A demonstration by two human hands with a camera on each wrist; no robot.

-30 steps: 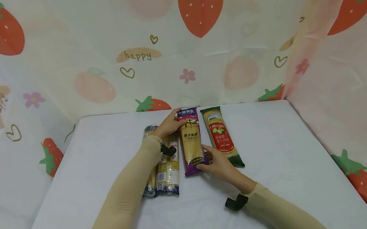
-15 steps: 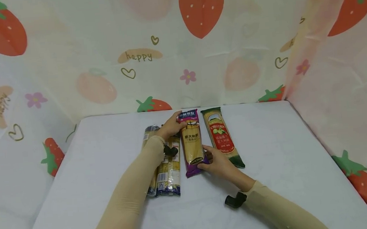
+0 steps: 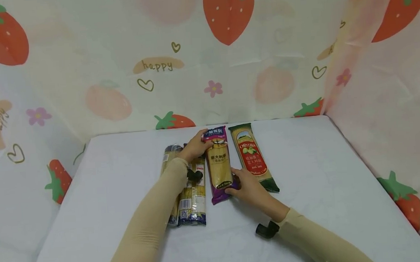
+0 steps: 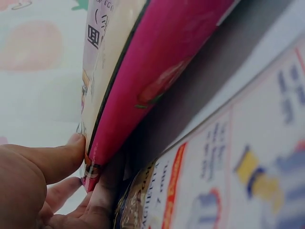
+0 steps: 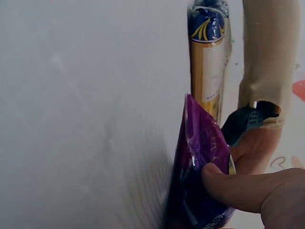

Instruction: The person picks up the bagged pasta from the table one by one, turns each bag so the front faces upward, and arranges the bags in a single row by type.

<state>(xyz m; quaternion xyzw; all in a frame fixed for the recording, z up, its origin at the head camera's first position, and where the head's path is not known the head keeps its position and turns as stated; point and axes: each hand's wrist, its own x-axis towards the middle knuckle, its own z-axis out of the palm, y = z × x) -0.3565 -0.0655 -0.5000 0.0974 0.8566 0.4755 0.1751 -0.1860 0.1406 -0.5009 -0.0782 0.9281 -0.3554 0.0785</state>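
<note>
A purple pack of spaghetti with a clear yellow middle lies lengthwise between both hands. At its far end my left hand pinches the upper left edge; in the left wrist view the thumb is on one face and the fingers are behind. My right hand grips the near purple end, and in the right wrist view the thumb presses on the shiny film. Just left, partly under my left arm, are two clear packs of spaghetti, the nearer one blue-ended. To the right lies a green and red Olivoila pasta pack.
All packs rest on a table with a white cloth. Curtains printed with strawberries stand behind and at both sides. A black wrist camera sticks out from the right forearm, another from the left.
The purple pack and my left hand have shifted very slightly toward the near side. Both hands keep their hold, and the other packs stay in place.
</note>
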